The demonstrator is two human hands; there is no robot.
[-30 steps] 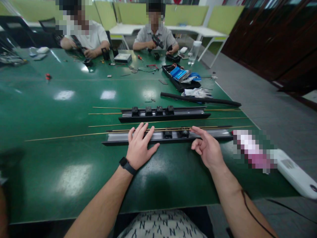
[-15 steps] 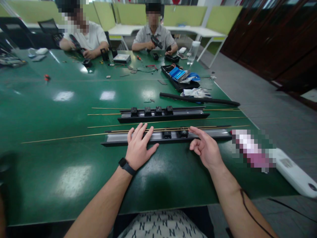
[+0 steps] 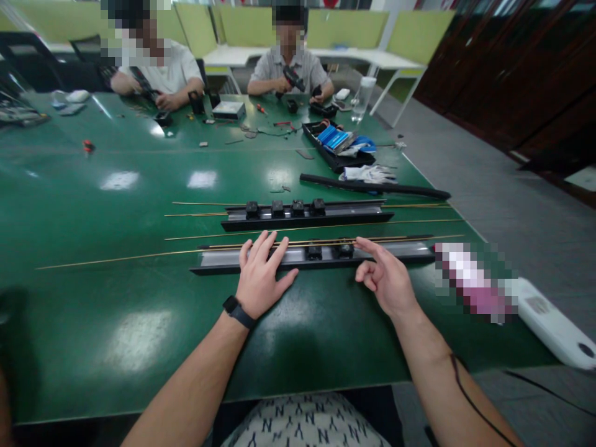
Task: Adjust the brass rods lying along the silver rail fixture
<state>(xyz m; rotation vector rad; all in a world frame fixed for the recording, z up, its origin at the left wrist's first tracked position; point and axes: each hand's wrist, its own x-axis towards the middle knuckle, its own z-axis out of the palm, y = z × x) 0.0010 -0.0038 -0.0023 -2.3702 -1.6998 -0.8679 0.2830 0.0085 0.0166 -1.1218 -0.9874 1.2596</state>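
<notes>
My left hand [image 3: 263,273] lies open across the left half of the nearer black channel rail [image 3: 223,269], fingers spread over its far edge and thumb to the right. My right hand [image 3: 386,273] reaches the same rail further right. Its forefinger side is stretched out with the tip at a thin brass rod [image 3: 116,259], while the other fingers curl loosely and grip nothing visible. The rod runs lengthwise along the rail and sticks out far to the left. Between my hands, two small black blocks [image 3: 315,250] sit in the rail's grey trough.
Beyond lies a second rail [image 3: 307,220] with several black blocks and brass rods beside it. Farther off are a black strip [image 3: 372,186], white gloves [image 3: 369,174] and a black tray [image 3: 321,148]. A white device [image 3: 554,323] lies at right. Two people work across the table.
The long brass rod has slid slightly left; its left tip reaches further out and its right end has drawn in. Both hands stay nearly in place.
</notes>
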